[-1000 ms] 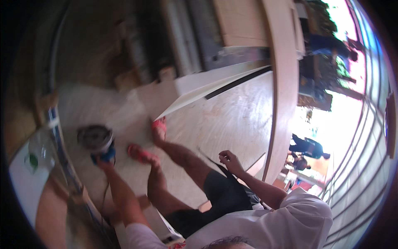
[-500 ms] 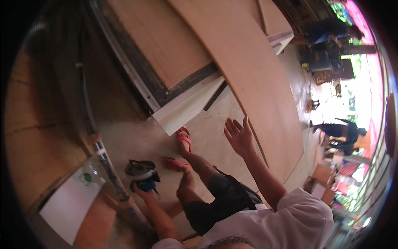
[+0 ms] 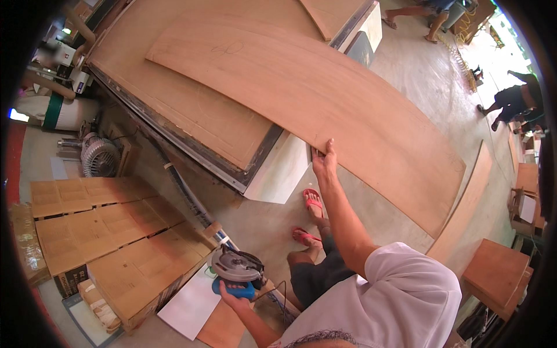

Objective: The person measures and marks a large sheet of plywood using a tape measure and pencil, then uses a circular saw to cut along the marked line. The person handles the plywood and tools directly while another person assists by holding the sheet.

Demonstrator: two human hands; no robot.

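Note:
My left hand (image 3: 232, 294) is wrapped round the blue handle of a circular saw (image 3: 237, 265), held low at my left side with its round metal guard facing up and a dark cord hanging from it. My right hand (image 3: 325, 160) grips the near edge of a long plywood sheet (image 3: 348, 104), thumb on top and fingers hidden beneath. This sheet lies slantwise across a large worktable (image 3: 217, 130) and juts out well past its right end. Pencil-like marks show on its far left part.
A hose-like tube (image 3: 183, 185) runs beside the table toward the saw. Cardboard boxes (image 3: 104, 209) and a white panel (image 3: 188, 304) lie at left, near a motor blower (image 3: 100, 155). Another board (image 3: 464, 197) and brown panels (image 3: 496, 269) are at right. People stand farther off.
My right hand, raised with fingers spread before, has closed on the plywood edge. The saw has come up and rightward in my left hand. The whole view has shifted.

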